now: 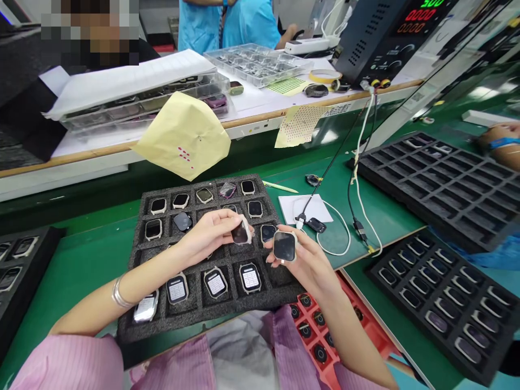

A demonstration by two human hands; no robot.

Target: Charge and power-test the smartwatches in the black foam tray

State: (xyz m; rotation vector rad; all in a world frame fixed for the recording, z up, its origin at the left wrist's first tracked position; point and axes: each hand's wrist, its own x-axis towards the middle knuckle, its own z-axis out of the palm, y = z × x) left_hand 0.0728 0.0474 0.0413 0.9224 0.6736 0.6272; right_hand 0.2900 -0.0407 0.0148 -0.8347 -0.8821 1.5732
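My left hand (217, 227) is closed on a smartwatch case (241, 232) with a dark screen, held tilted above the middle of a black foam tray (136, 265). To its right, my right hand (311, 257) grips another smartwatch (285, 246), its blank screen turned up, over the tray's right edge. Several watch cases sit in the tray's compartments. Along the near row, a watch (250, 278) and its neighbours show lit white screens, while a watch (153, 229) at the left is dark. My hands hide some of the middle compartments.
A red tray (333, 355) with round black parts lies by my right forearm. Foam trays stand right (442, 292) and left (28, 271). Cables (357, 162) hang from the power supply (377, 49). Yellow paper (184, 135) overhangs the shelf. People stand behind it; another person's arm (506, 143) shows at right.
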